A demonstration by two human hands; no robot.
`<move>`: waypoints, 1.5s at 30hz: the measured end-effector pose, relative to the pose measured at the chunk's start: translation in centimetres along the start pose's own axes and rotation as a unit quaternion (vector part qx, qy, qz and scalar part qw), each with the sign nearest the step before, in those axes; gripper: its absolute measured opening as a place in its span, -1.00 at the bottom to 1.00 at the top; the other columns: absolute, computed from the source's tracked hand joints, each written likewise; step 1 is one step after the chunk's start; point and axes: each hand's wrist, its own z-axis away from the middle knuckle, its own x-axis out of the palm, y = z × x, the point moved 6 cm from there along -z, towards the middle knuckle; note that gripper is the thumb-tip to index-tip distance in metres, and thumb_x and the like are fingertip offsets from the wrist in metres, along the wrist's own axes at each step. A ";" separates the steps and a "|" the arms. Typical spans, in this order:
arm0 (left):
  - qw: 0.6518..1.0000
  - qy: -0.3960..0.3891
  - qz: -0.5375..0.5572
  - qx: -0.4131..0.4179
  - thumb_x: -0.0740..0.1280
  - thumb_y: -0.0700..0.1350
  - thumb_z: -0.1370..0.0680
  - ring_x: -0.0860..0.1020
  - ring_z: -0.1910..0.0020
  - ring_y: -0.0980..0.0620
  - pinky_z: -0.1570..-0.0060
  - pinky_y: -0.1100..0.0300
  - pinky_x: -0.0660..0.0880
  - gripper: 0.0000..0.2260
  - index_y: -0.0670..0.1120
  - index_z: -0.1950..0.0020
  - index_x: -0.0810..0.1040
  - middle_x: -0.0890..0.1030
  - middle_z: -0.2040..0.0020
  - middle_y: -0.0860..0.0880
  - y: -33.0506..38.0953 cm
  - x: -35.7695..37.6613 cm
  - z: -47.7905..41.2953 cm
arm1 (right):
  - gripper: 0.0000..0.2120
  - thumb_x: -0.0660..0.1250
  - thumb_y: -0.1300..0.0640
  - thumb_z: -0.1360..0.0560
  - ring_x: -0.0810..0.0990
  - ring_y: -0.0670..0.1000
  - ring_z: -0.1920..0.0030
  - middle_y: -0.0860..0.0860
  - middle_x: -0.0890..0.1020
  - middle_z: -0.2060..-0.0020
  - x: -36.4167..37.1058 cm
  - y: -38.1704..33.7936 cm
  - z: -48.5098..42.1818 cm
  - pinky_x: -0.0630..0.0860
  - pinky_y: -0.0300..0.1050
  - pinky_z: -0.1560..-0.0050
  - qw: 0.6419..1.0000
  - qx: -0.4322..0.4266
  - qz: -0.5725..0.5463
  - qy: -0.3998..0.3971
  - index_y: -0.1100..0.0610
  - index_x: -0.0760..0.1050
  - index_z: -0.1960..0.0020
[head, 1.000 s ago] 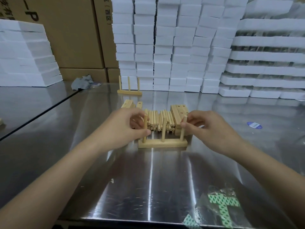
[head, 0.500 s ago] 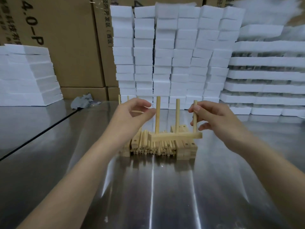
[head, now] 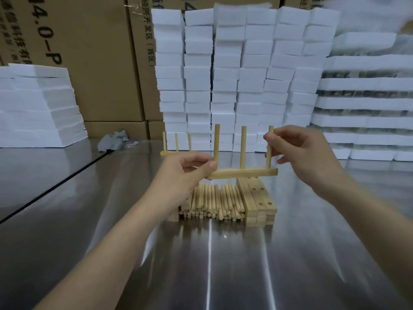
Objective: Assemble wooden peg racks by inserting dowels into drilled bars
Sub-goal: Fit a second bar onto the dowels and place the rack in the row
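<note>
White foam blocks [head: 241, 74] and boxes [head: 89, 52] stand stacked behind a shiny steel desk [head: 212, 265]. Both hands hold a rack [head: 243, 173] with three upright dowels in the air above the desk. The left hand [head: 185, 173] pinches the bar's left end at the foot of the left dowel, and the right hand [head: 301, 153] pinches the right dowel near its top. Below lie loose dowels [head: 214, 200], with drilled bars [head: 257, 198] stacked against their right side. A second rack [head: 176, 144] stands farther back, near a grey rag [head: 114, 139]

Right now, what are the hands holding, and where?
A three-dowel peg rack. The left hand pinches the left end of its bar; the right hand pinches the rightmost dowel near its top.
</note>
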 end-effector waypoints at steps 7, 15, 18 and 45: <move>0.983 0.167 0.000 -0.079 0.32 0.01 -0.72 0.73 -0.01 0.06 -0.05 0.06 0.58 -0.79 0.03 -0.07 0.75 0.77 0.06 0.04 -5.0 -7.3 -5.8 | -0.90 0.52 0.16 -0.55 0.78 0.03 0.20 0.08 0.77 0.25 3.2 2.0 -8.1 0.73 -0.10 0.16 0.996 0.057 0.060 -0.033 0.20 0.68 0.00; 0.970 0.202 0.009 -0.133 0.30 -0.13 -0.73 0.69 0.12 0.04 0.05 0.12 0.56 -0.75 -0.11 0.02 0.74 0.74 0.13 -0.05 -14.8 -9.8 -6.1 | -0.90 0.46 0.24 -0.57 0.76 0.14 0.25 0.23 0.73 0.21 9.6 11.0 -15.6 0.74 0.03 0.11 0.974 0.101 0.198 -0.041 0.26 0.65 0.10; 0.975 0.189 0.005 -0.115 0.32 -0.17 -0.71 0.67 0.22 0.09 0.13 0.27 0.55 -0.75 -0.14 0.08 0.74 0.74 0.17 -0.06 -15.0 -9.7 -6.4 | -0.90 0.45 0.23 -0.58 0.74 0.14 0.23 0.21 0.72 0.20 11.2 13.4 -17.7 0.71 0.11 -0.01 0.964 0.110 0.235 -0.049 0.25 0.65 0.08; 0.975 0.179 -0.003 -0.129 0.35 -0.23 -0.68 0.63 0.23 0.07 0.23 0.39 0.54 -0.76 -0.17 0.13 0.74 0.71 0.21 -0.11 -14.8 -9.4 -6.6 | -0.86 0.43 0.29 -0.57 0.72 0.06 0.37 0.24 0.72 0.23 14.5 17.4 -20.8 0.74 0.04 0.09 0.958 0.136 0.251 -0.040 0.37 0.63 0.11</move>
